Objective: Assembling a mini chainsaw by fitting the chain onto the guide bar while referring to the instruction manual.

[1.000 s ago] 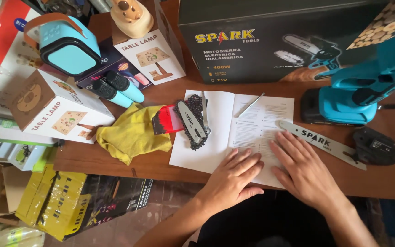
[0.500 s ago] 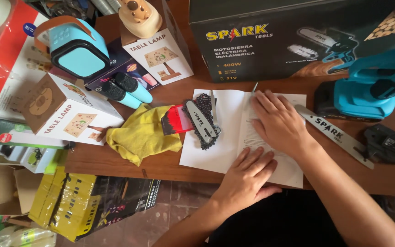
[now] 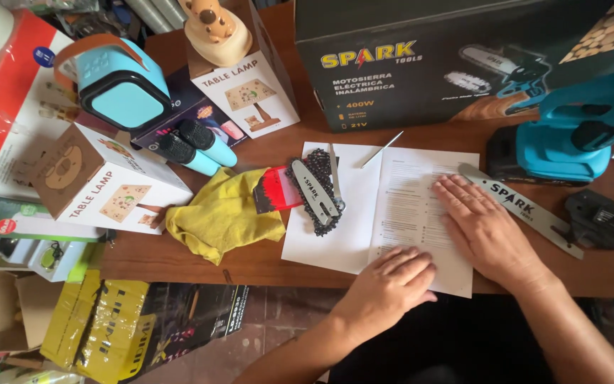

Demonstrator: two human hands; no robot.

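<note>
two hands lay flat on the open paper booklet (image 3: 392, 213) that we had spread on the brown wooden table (image 3: 250, 259). our left hand (image 3: 392, 281) was open, palm down, with its fingers pressed on the bottom edge of the booklet near the fold. our right hand (image 3: 481, 231) was open too, palm down on the right page, with its fingers spread. neither hand held anything. the booklet sat near the front edge of the table, in the middle. on its left page lay a dark saw chain (image 3: 318, 186) with a small metal bar (image 3: 314, 190) on top of it. just right of our right hand was a long grey metal saw bar (image 3: 527, 211), touching the edge of the booklet. behind that bar stood a blue power tool (image 3: 570, 139), and a small black part (image 3: 602, 220) sat farther right. a yellow cloth (image 3: 225, 213) lay in a bunch just left of the booklet. a big dark box (image 3: 428, 64) stood at the back of the table.
</note>
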